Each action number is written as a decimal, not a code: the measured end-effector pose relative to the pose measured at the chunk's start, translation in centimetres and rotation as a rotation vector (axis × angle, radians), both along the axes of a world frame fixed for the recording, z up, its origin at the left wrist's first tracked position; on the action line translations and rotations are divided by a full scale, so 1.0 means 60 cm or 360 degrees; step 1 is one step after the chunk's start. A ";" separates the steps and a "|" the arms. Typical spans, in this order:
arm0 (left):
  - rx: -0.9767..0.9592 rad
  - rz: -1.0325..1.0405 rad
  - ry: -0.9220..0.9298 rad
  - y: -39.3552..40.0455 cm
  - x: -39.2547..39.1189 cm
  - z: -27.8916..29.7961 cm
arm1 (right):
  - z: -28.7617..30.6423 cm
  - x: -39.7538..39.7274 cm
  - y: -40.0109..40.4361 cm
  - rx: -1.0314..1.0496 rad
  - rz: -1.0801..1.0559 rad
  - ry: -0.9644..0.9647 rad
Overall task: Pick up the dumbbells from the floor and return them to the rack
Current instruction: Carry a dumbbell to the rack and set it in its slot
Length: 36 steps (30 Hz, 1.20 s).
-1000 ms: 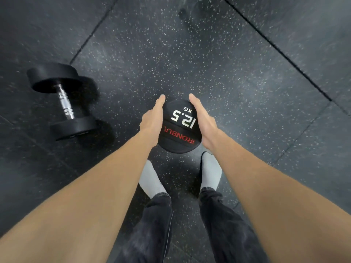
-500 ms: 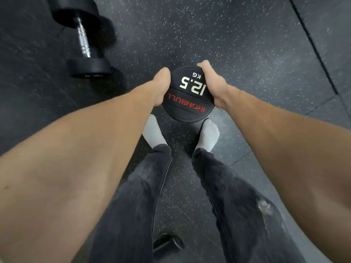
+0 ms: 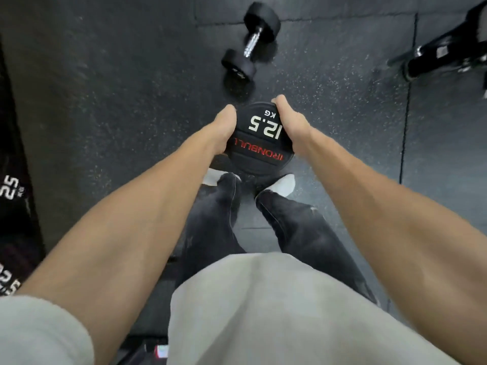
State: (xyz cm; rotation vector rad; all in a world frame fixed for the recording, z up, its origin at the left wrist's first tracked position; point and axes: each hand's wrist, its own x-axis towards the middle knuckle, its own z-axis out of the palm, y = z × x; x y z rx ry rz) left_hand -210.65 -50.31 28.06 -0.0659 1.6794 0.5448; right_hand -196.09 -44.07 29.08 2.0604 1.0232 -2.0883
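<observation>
Speckled black rubber gym floor (image 3: 131, 101); 12.5 kg dumbbell (image 3: 259, 139) held on end above the feet.
Left hand (image 3: 220, 133) and right hand (image 3: 291, 125) clasp the upper head's rim from either side. Judged heavy, rigid, smooth-sided; the handle beneath would give surer hold. Beyond, a second dumbbell (image 3: 250, 46) lies on the floor; racked weights (image 3: 11, 191) at left edge.

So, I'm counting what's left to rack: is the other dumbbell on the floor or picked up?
On the floor: the second dumbbell lies on the mat, untouched, beyond the 12.5 dumbbell.
</observation>
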 end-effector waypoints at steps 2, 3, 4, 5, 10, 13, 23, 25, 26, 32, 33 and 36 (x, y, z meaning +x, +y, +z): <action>0.0059 0.0206 0.0013 -0.045 -0.038 0.057 | 0.052 -0.049 -0.019 0.0016 0.0157 0.0011; 0.0077 0.0306 0.0006 -0.065 -0.055 0.082 | 0.077 -0.074 -0.030 0.0020 0.0228 0.0013; 0.0101 0.0414 -0.0005 -0.087 -0.071 0.106 | 0.098 -0.099 -0.042 0.0027 0.0286 0.0012; 0.0128 0.0528 -0.0013 -0.111 -0.087 0.128 | 0.118 -0.124 -0.053 0.0037 0.0349 0.0010; 0.0155 0.1090 0.0010 -0.222 -0.164 0.225 | 0.216 -0.247 -0.112 0.0060 0.0744 0.0078; 0.0232 0.1278 0.0036 -0.266 -0.212 0.284 | 0.271 -0.321 -0.141 0.0018 0.0861 0.0130; 0.0440 0.1905 0.0225 -0.406 -0.398 0.467 | 0.447 -0.591 -0.247 0.0048 0.1325 0.0376; 0.0499 0.2044 0.0292 -0.429 -0.440 0.500 | 0.482 -0.649 -0.270 0.0060 0.1419 0.0450; 0.0511 0.2097 0.0344 -0.440 -0.465 0.516 | 0.497 -0.683 -0.279 0.0077 0.1454 0.0489; 0.0564 0.2331 0.0678 -0.502 -0.611 0.603 | 0.557 -0.893 -0.351 0.0162 0.1670 0.0720; 0.0550 0.2372 0.0725 -0.515 -0.631 0.612 | 0.565 -0.920 -0.365 0.0180 0.1706 0.0764; 0.0536 0.2448 0.0873 -0.549 -0.685 0.645 | 0.608 -0.983 -0.408 0.0186 0.1807 0.0878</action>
